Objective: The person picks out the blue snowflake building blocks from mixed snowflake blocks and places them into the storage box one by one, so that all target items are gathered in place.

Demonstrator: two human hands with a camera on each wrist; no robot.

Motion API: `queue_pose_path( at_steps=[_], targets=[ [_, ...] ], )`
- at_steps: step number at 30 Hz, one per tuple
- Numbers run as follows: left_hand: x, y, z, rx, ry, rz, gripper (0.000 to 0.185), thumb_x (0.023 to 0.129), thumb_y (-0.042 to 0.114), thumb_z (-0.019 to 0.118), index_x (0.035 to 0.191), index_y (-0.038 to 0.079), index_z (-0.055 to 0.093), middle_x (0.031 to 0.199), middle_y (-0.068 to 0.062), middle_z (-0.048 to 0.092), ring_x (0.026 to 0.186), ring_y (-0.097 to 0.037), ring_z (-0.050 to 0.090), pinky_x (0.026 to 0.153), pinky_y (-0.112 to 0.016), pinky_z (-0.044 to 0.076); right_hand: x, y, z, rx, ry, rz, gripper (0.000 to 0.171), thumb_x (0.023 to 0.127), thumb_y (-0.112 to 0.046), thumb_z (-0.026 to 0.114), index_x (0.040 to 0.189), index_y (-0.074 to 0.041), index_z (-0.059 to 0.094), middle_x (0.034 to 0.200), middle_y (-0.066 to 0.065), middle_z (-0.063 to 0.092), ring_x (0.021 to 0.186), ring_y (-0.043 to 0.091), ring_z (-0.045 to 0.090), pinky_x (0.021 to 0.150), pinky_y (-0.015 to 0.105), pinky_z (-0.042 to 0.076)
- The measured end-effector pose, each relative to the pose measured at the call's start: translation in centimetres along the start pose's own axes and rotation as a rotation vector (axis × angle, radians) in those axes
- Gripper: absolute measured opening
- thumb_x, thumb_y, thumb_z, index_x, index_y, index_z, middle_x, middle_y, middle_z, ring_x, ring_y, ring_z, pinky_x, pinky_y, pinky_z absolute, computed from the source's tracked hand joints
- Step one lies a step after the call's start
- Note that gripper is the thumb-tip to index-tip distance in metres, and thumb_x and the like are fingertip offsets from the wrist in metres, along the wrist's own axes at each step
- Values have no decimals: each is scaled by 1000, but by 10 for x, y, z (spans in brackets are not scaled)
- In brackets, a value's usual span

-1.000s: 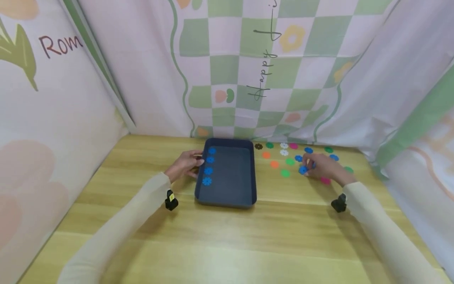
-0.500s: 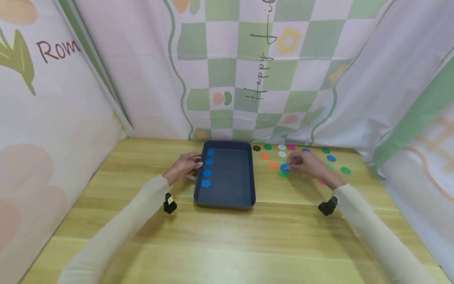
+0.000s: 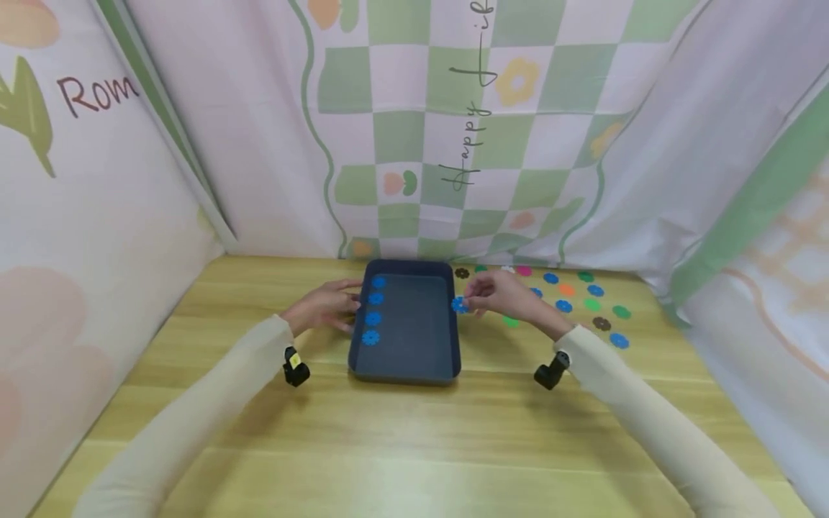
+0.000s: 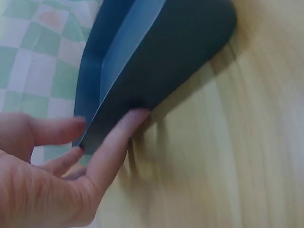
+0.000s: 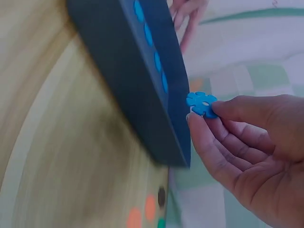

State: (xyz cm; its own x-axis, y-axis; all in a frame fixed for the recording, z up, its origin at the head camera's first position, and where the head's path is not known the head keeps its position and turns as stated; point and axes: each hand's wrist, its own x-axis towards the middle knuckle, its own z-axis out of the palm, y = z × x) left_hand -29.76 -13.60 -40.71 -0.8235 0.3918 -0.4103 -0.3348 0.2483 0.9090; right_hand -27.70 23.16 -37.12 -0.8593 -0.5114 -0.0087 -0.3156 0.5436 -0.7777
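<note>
Right hand (image 3: pixel 501 298) pinches a blue flower disc (image 3: pixel 460 305) betw. thumb & fingertips, holding it just above the right rim of the dark blue tray (image 3: pixel 453 338); in the right wrist view the same disc (image 5: pixel 202 104) sits at the fingertips right beside the tray's upper edge, clear of the worktop (image 3: pixel 414 439). Left hand (image 3: pixel 320 309) lies on the opp. side of the tray w/ fingers mostly straight, holding nothing; the left wrist view shows its fingers (image 4: pixel 116 137) pressed flat against the tray's outer wall (image 4: pixel 156 71), thumb near the rim. Inside the tray, four blue discs (image 3: pixel 373 309) lie in a row along the left wall, running front to back, roughly evenly spaced; rest of the tray floor shows dark. To the right of the tray, on the worktop near the back curtain, loose discs (image 3: pixel 579 302) are scattered: blue, green, orange, pink, white, brown, some partly hidden behind the right hand. A brown disc (image 3: pixel 462 273) lies just off the tray's far right corner. Both forearms wear cream sleeves (image 3: pixel 648 417), each w/ a small black camera unit at the wrist. Checked green-and-white cloth (image 3: pixel 453 129) hangs behind & at both sides.
</note>
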Motion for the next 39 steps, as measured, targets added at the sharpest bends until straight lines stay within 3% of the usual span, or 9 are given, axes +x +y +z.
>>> queue_pose_path(
  at_steps=[7,18,29,39],
  targets=[
    [-8,-3,-7,-2,-82,20,82,105,-6,51,170,16,7,174,-22,14,148,-46,41,81,-39,67,25,-20,22,130,-102,58,10,101,0,65,105,8,67,95,22,75,86,36,76,84,57,64],
    [-10,-5,-8,-49,-63,17,82,104,-6,53,170,16,10,175,-18,13,148,-46,41,75,-35,67,52,-45,60,275,-254,147,21,100,5,63,118,15,61,95,21,75,79,22,74,87,52,65],
    [-10,-4,-7,-59,-57,9,80,104,-7,51,170,16,12,174,-19,13,148,-45,41,70,-30,66,72,-51,92,260,-377,146,16,97,8,64,111,16,68,94,23,77,73,20,75,79,45,67],
    [-11,-6,-7,-45,-66,20,77,105,-7,48,170,15,13,174,-20,15,150,-44,38,74,-31,66,72,-66,129,90,-288,101,6,90,11,69,91,6,72,81,16,76,70,30,76,66,39,67]
  ],
)
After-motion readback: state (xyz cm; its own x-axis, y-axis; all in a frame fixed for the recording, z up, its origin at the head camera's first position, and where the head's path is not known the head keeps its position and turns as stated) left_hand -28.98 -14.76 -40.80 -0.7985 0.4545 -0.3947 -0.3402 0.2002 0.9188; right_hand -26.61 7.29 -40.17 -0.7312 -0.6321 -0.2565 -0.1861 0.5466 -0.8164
